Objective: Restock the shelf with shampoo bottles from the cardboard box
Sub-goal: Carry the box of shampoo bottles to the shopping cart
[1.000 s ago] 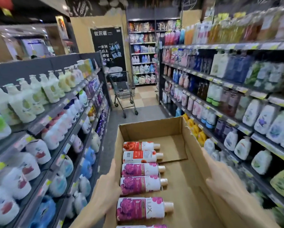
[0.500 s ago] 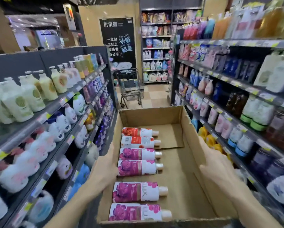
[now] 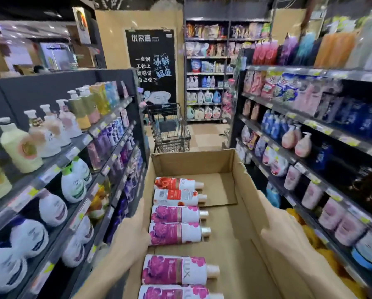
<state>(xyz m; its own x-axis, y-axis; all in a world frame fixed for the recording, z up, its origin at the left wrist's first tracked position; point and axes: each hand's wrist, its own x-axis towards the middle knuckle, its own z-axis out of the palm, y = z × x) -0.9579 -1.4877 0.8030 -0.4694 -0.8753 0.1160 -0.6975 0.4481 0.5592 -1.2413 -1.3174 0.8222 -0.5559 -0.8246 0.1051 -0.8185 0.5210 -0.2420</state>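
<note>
Cardboard, an open box (image 3: 202,162), is carried down the aisle, the left hand (image 3: 130,236) flat against its left wall and the right hand (image 3: 282,231) gripping the right wall's rim. Between the hands six bottles (image 3: 176,234) lie on their sides in a row, caps toward the right hand. Shelves (image 3: 299,117) stand outside each hand; a trolley (image 3: 170,128) waits beyond the box.
</note>
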